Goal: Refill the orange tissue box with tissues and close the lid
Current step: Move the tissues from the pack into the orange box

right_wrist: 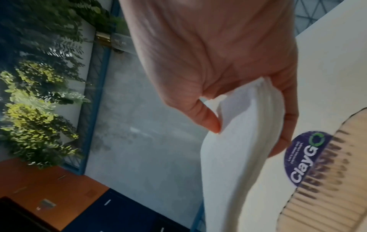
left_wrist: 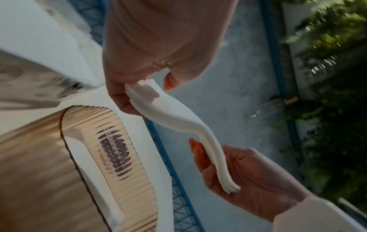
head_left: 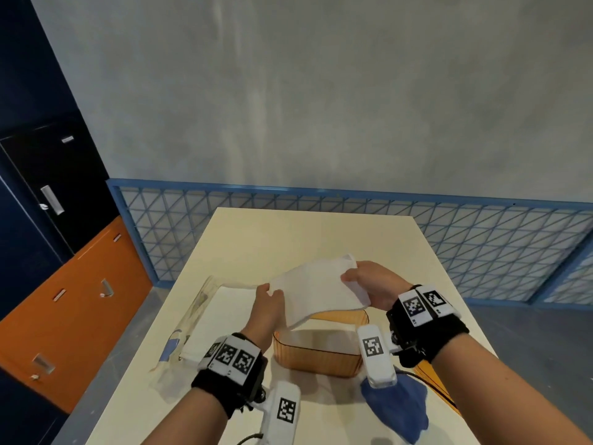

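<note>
A stack of white tissues (head_left: 316, 292) hangs bent in the air just above the open orange tissue box (head_left: 317, 356), which looks empty inside. My left hand (head_left: 268, 292) pinches the stack's left end and my right hand (head_left: 353, 277) grips its right end. In the left wrist view my left hand (left_wrist: 139, 94) pinches the tissues (left_wrist: 178, 117) between thumb and fingers. In the right wrist view my right hand (right_wrist: 248, 125) curls round the tissues (right_wrist: 228, 157) beside the ribbed box (right_wrist: 327, 196) with a purple sticker. An orange ribbed piece (head_left: 431, 379), perhaps the lid, lies under my right forearm.
A second flat stack of white tissues (head_left: 224, 316) lies on the cream table (head_left: 305, 239) left of the box, beside a clear plastic wrapper (head_left: 197, 303). A blue plastic scrap (head_left: 398, 409) lies near the front right. A blue mesh fence (head_left: 321, 213) runs behind the table.
</note>
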Demonstrator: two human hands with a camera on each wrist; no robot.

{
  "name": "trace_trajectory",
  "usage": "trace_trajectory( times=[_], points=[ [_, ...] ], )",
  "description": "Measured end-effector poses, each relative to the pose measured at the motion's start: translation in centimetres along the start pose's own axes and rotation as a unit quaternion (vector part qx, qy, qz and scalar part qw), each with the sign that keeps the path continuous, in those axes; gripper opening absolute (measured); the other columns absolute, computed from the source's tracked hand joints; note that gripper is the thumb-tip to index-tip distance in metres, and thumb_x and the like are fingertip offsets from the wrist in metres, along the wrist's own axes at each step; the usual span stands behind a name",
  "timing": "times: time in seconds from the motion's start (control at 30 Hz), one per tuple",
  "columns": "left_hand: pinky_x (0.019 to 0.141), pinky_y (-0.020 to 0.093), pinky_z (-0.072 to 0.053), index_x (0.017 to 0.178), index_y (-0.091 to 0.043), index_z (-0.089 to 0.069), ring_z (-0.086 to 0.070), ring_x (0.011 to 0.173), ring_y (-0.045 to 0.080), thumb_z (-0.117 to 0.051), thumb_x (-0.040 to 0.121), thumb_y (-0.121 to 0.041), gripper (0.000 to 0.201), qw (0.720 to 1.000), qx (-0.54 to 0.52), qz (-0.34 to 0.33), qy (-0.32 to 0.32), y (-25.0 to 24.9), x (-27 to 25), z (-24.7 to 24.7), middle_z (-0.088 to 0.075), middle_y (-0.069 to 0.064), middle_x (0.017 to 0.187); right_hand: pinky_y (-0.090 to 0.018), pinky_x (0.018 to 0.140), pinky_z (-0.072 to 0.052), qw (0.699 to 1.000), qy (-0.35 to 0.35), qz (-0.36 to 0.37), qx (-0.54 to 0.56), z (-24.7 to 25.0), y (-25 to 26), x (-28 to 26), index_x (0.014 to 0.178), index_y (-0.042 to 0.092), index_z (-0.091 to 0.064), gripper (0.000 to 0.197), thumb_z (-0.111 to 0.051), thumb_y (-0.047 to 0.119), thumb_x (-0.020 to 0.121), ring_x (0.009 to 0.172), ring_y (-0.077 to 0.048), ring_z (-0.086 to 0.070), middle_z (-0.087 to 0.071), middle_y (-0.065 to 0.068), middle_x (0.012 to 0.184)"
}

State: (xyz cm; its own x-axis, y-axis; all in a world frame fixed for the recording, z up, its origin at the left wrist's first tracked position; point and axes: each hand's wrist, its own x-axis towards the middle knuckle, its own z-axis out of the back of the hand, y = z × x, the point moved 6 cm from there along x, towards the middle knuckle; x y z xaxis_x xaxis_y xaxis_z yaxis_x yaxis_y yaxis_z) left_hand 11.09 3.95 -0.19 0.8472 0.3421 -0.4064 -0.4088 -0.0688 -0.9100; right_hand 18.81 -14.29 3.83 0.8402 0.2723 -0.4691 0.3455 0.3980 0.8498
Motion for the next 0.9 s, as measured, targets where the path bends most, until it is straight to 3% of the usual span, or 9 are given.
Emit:
trace_trajectory(
  times=[0.13,0.2,0.27,0.33,0.47,0.53,0.7,0.8,0.9],
  points=[
    [0.091,0.03,-0.045,0.145,-0.01,-0.023,-0.052,0.108,0.028,-0.036,0.096,-0.002,0.051,0.984,0.156,-0.08,-0.037,-0.4,0.5,-0.6,-0.05,0.019,0.132,-0.034,0.073,-0.046,0.993,-0.067,-0.044,-0.082,1.0,-3.5,1.8,0.107,-0.013,-0.056,0.028,-0.046,-0.002,0.083,0.089,-0.029,-0.058,-0.061,-0.031,0.112],
    [0.093,0.032,-0.044,0.146,-0.012,-0.02,-0.054,0.114,0.029,-0.038,0.095,-0.002,0.055,0.964,0.247,-0.089,-0.034,0.1,0.7,-1.3,-0.054,0.018,0.13,-0.033,0.073,-0.045,0.983,-0.093,-0.059,-0.147,0.7,-5.3,2.3,0.096,-0.007,-0.056,0.017,-0.046,0.002,0.085,0.091,-0.031,-0.059,-0.061,-0.026,0.101],
    [0.1,0.035,-0.041,0.148,-0.016,-0.017,-0.055,0.117,0.027,-0.04,0.094,-0.006,0.059,0.927,0.364,-0.08,-0.036,1.0,1.1,-1.9,-0.058,0.014,0.127,-0.033,0.078,-0.045,0.961,-0.127,-0.068,-0.234,0.3,-6.5,2.4,0.099,-0.001,-0.056,0.017,-0.046,0.01,0.091,0.105,-0.034,-0.059,-0.061,-0.026,0.111],
    [0.104,0.038,-0.037,0.148,-0.018,-0.013,-0.057,0.115,0.027,-0.041,0.092,-0.007,0.064,0.882,0.464,-0.072,-0.035,2.0,1.6,-2.5,-0.062,0.012,0.122,-0.034,0.094,-0.044,0.945,-0.145,-0.08,-0.283,-0.3,-7.3,2.2,0.119,-0.001,-0.055,0.03,-0.043,0.015,0.095,0.12,-0.034,-0.053,-0.056,-0.021,0.129],
    [0.112,0.043,-0.027,0.15,-0.016,-0.005,-0.055,0.118,0.025,-0.043,0.091,-0.007,0.07,0.799,0.593,-0.092,-0.036,2.8,1.4,-3.5,-0.062,0.007,0.122,-0.03,0.094,-0.043,0.932,-0.147,-0.067,-0.325,-1.3,-7.8,2.7,0.124,0.0,-0.052,0.034,-0.038,0.018,0.098,0.121,-0.031,-0.053,-0.055,-0.017,0.132],
    [0.111,0.043,-0.029,0.15,-0.016,-0.005,-0.054,0.118,0.024,-0.042,0.093,-0.008,0.069,0.78,0.615,-0.106,-0.042,3.1,1.1,-3.8,-0.061,0.007,0.124,-0.031,0.094,-0.044,0.925,-0.154,-0.069,-0.341,-1.6,-7.7,2.7,0.125,0.0,-0.049,0.032,-0.039,0.012,0.097,0.121,-0.031,-0.053,-0.055,-0.017,0.132],
    [0.111,0.046,-0.029,0.15,-0.016,-0.004,-0.053,0.119,0.024,-0.038,0.095,-0.009,0.066,0.778,0.615,-0.127,-0.034,3.1,2.0,-3.9,-0.058,0.006,0.127,-0.034,0.091,-0.045,0.916,-0.166,-0.049,-0.361,-2.3,-7.8,2.9,0.124,-0.001,-0.043,0.03,-0.039,0.007,0.096,0.118,-0.033,-0.054,-0.054,-0.02,0.128],
    [0.108,0.047,-0.031,0.15,-0.018,-0.008,-0.049,0.123,0.023,-0.038,0.095,-0.008,0.063,0.77,0.619,-0.151,-0.037,2.9,2.6,-4.1,-0.053,0.005,0.132,-0.032,0.1,-0.042,0.915,-0.153,-0.072,-0.367,-2.5,-7.9,3.1,0.131,-0.002,-0.037,0.035,-0.038,0.008,0.097,0.126,-0.03,-0.049,-0.047,-0.019,0.137],
    [0.099,0.043,-0.037,0.147,-0.018,-0.022,-0.043,0.125,0.026,-0.043,0.094,-0.008,0.057,0.721,0.662,-0.2,-0.052,2.9,2.6,-4.6,-0.045,0.006,0.136,-0.028,0.107,-0.036,0.903,-0.131,-0.087,-0.399,-2.7,-7.7,3.0,0.138,-0.004,-0.029,0.042,-0.037,0.006,0.098,0.132,-0.027,-0.043,-0.04,-0.019,0.144]
  ],
)
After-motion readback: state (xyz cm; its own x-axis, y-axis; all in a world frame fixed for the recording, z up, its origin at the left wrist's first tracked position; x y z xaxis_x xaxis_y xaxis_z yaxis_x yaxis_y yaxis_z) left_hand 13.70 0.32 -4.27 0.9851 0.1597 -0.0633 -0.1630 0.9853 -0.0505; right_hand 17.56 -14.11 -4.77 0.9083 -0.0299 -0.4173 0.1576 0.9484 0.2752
